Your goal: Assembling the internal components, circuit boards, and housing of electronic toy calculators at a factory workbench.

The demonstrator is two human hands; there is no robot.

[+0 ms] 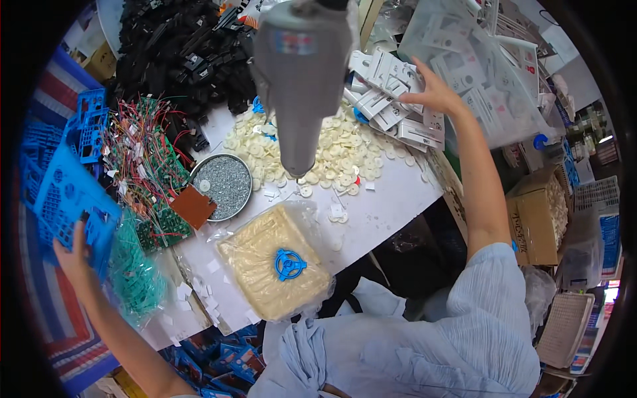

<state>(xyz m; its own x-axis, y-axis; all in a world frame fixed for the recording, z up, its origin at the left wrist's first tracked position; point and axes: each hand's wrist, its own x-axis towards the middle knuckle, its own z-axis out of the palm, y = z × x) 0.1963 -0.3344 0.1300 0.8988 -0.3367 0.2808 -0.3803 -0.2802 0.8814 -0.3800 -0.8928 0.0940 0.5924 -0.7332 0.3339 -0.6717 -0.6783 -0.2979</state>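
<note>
At the far left, my left hand (pixel 74 257) grips the lower edge of a blue plastic casing panel (pixel 74 192) with grille openings. My right hand (pixel 436 95) is over a pile of white plastic panels (pixel 388 119) at the back right. Its thumb and forefinger are spread apart, and the thumb seems to touch the corner of the top white panel (pixel 391 69). Between my arms, a plastic-wrapped, cream-coloured pad (pixel 255 255) lies on the table, with a blue ring-shaped part with spokes (pixel 289 265) on it.
A grey tool (pixel 302 86) hangs over the table. Behind it lie cream discs (pixel 332 149) and black parts (pixel 186 60). Left are a round tin of small metal pieces (pixel 229 182), wired circuit boards (pixel 136 146) and teal strands (pixel 136 275). A clear bin (pixel 478 73) and cardboard box (pixel 531 219) stand right.
</note>
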